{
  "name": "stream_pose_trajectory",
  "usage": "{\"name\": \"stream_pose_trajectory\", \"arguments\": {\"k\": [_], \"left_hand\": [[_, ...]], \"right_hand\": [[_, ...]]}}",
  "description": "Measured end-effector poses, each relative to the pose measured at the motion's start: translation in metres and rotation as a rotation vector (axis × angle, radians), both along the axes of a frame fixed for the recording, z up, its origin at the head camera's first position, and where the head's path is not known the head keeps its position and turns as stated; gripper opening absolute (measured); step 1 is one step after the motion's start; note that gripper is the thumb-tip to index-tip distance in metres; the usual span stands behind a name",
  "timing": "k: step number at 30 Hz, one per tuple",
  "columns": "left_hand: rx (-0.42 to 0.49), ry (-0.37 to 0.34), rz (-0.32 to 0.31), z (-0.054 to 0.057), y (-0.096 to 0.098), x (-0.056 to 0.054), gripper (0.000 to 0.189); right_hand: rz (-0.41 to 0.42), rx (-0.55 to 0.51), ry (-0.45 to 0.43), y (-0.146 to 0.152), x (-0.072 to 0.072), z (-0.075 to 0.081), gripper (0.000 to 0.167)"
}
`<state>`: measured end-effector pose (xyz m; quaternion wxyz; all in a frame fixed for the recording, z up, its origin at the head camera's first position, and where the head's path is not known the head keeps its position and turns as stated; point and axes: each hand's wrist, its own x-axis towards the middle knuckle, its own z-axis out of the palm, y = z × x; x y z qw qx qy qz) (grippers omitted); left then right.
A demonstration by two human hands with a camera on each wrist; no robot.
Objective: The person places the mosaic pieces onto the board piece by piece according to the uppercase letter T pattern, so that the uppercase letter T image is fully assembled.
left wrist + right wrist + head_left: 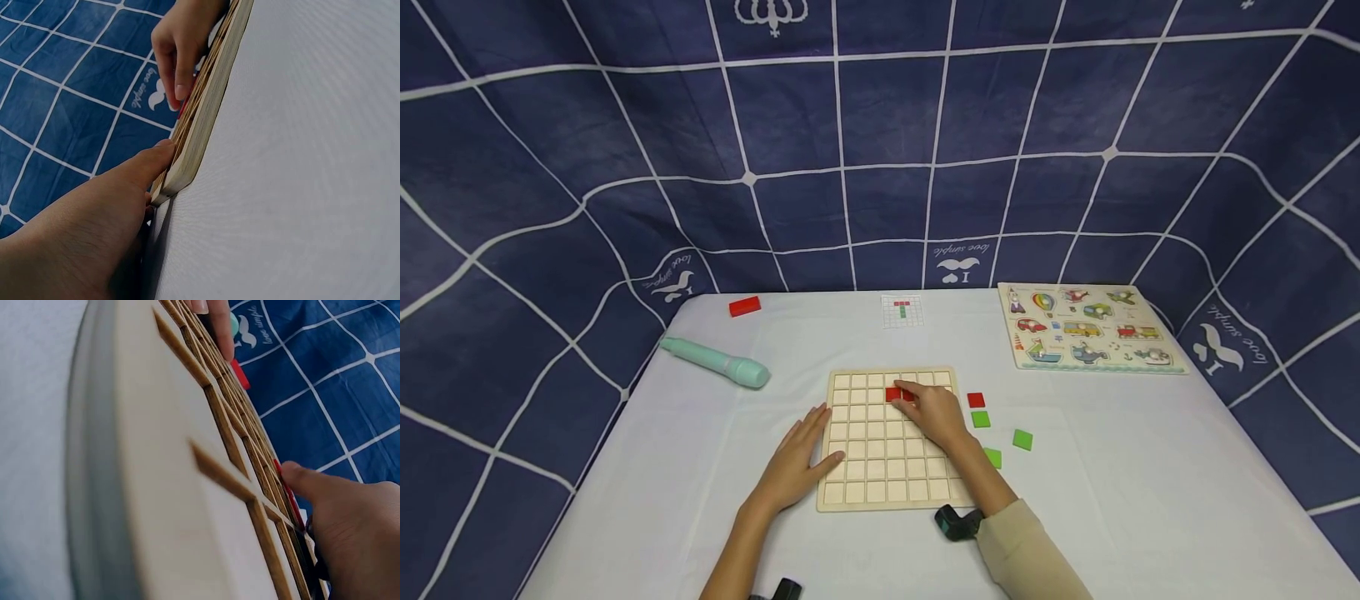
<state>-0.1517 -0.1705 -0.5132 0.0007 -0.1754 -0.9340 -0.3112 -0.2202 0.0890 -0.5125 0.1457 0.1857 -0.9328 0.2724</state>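
Right fingertips at the red squares, left hand flat along the board's edge

On my head feed, the right hand (934, 415) has its thumb and forefinger bent, a narrow gap between their tips, at two red tiles (892, 394) lying side by side in the upper part of a wooden grid board (876, 450). The right wrist feed shows me a digit touching red there, but I cannot tell whether a tile is pinched.

The left hand (793, 467) I see with fingers long and relaxed, holding nothing; they rest along the board's left edge, the thumb lying on its rim.

Just beyond the board's right side I count a loose red tile (976, 400) and three green tiles (981, 419), one of them partly behind the right forearm.

Farther out, I have a small gridded card (891, 319) with a red and green T behind the board, a turquoise microphone-shaped thing (718, 362) and a red block (745, 307) back left, and a picture puzzle (1101, 368) of vehicles back right. All of it sits on a white tablecloth (1150, 483), with a navy checked curtain (887, 108) around it.
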Motion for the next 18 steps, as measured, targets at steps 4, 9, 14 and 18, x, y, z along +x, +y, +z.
{"name": "stream_pose_trajectory", "arguments": {"k": [4,9,14,18], "left_hand": [[-0.002,0.0,-0.001,0.0,0.0,0.0,0.076],[0.005,0.004,-0.003,0.0,0.0,0.0,0.076],[0.012,0.011,-0.007,0.0,0.0,0.001,0.075],[0.014,0.022,-0.012,0.001,0.0,0.001,0.075]], "right_hand": [[0.029,-0.025,-0.031,0.003,0.003,0.003,0.038],[0.063,-0.065,-0.063,0.008,0.007,0.007,0.037],[0.078,-0.094,-0.062,0.019,0.009,0.01,0.035],[0.058,-0.126,-0.058,0.032,0.011,0.011,0.035]]}}
